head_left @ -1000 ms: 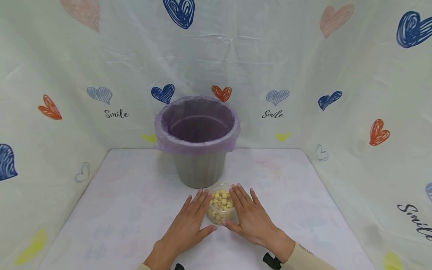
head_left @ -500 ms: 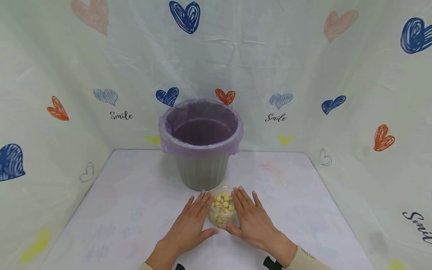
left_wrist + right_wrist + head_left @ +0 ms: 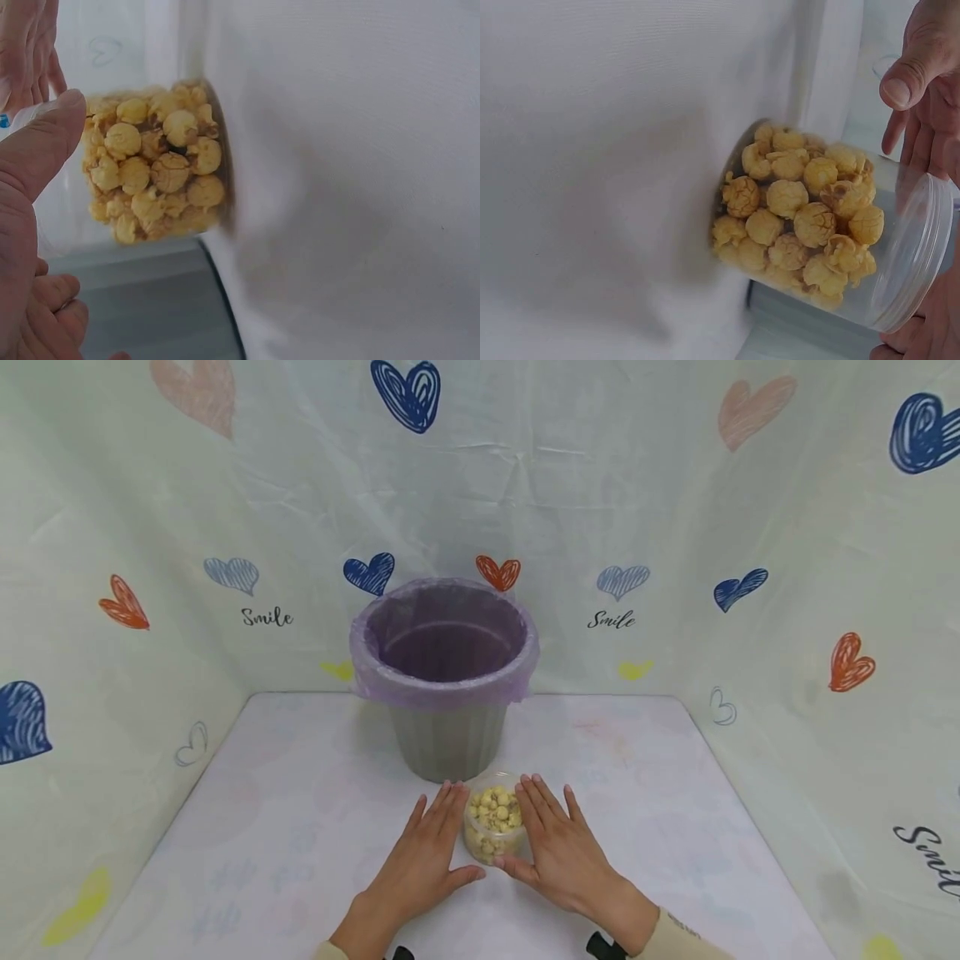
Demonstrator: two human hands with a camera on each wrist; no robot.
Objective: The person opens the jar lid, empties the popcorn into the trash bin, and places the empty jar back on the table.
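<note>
A clear round plastic jar of popcorn stands upright on the white table, with no lid on its top. My left hand lies along its left side, fingers straight and thumb extended towards the right thumb. On the other side is my right hand, also with straight fingers, its fingertips overlapping the jar's edge in the head view. The right wrist view shows the jar's open rim beside the hands. In the left wrist view, the popcorn fills the lower part, and a thumb overlaps the jar's upper part.
Just behind the jar stands a grey bin with a purple bag liner folded over its rim. A pale sheet printed with hearts and "Smile" surrounds the table at the back and both sides.
The head view has shifted slightly. Both hands keep their place beside the jar, the left fingertips marginally farther from it than half a second ago. Jar and bin stay put.
</note>
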